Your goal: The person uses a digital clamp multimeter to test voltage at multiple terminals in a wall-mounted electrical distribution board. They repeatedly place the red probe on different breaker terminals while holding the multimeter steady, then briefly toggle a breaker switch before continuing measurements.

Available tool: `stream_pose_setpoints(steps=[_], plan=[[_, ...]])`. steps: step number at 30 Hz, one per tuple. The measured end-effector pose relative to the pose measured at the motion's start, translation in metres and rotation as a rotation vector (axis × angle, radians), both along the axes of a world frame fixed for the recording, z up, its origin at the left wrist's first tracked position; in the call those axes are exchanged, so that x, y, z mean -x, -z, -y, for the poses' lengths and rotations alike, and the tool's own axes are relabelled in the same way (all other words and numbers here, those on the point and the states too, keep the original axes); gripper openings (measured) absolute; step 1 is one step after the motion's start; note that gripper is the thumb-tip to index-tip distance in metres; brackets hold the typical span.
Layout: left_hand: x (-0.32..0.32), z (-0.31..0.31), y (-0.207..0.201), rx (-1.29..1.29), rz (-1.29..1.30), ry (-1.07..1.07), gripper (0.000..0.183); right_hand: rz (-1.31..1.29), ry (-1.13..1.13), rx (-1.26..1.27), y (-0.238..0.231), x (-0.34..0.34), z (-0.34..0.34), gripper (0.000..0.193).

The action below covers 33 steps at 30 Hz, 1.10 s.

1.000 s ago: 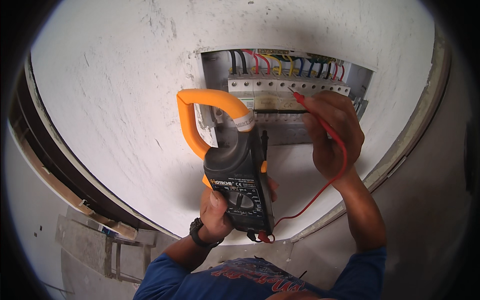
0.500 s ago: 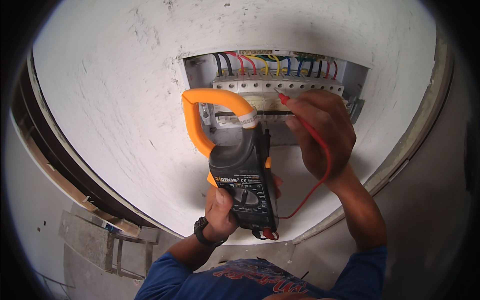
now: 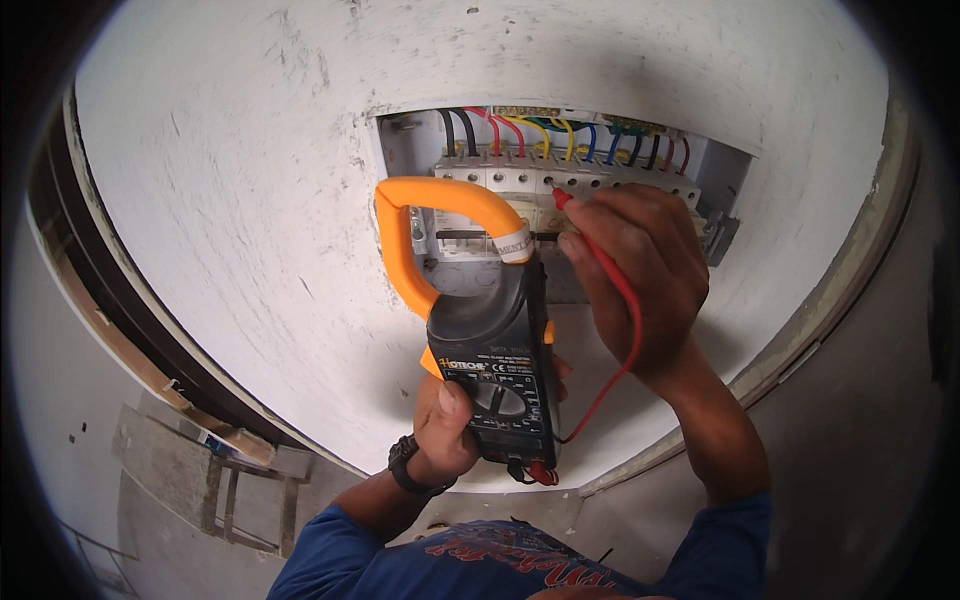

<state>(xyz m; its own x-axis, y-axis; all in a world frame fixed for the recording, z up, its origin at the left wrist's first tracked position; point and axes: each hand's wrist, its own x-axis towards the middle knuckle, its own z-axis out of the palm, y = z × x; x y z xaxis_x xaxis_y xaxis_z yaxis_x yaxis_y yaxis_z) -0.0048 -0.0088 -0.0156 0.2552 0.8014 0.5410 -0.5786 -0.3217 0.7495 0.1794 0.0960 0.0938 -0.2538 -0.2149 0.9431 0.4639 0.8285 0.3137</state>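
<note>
My left hand (image 3: 443,430) is closed round the lower body of a black clamp meter (image 3: 485,320), its thumb beside the dial. The meter's orange jaw (image 3: 400,265) is closed and stands in front of the left part of a recessed breaker box. Pinched in my right hand (image 3: 650,270) is a red test probe (image 3: 563,199), its tip at a screw hole near the middle of the breaker row (image 3: 485,178). The probe's red lead (image 3: 612,380) loops down to the meter's bottom end. My right fingers hide some right-hand breakers.
Black, red, yellow and blue wires (image 3: 568,138) enter the breakers from above. The box's metal side (image 3: 720,235) is at the right in the white wall (image 3: 250,200). A dark frame (image 3: 130,310) curves along the left; a worn wooden stand (image 3: 180,470) is at lower left.
My right hand has shifted slightly left, bringing the probe tip from between two screw holes to the left one. The view has moved a little; my left hand still holds the clamp meter.
</note>
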Motion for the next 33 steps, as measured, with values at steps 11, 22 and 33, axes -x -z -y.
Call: stream_pose_setpoints(steps=[11,22,33], plan=[[-0.0019,-0.0024,-0.0025,0.028,-0.023,0.027,0.102,0.002,0.109,-0.043,0.0003,0.0015,-0.0018,0.030],[-0.0020,-0.0034,-0.0022,0.039,-0.023,0.026,0.102,-0.027,0.059,-0.016,-0.0062,0.0008,-0.0015,0.027],[-0.0085,-0.0046,0.0033,0.025,0.027,0.028,0.099,-0.003,0.043,-0.019,-0.0048,-0.0023,-0.0026,0.029]])
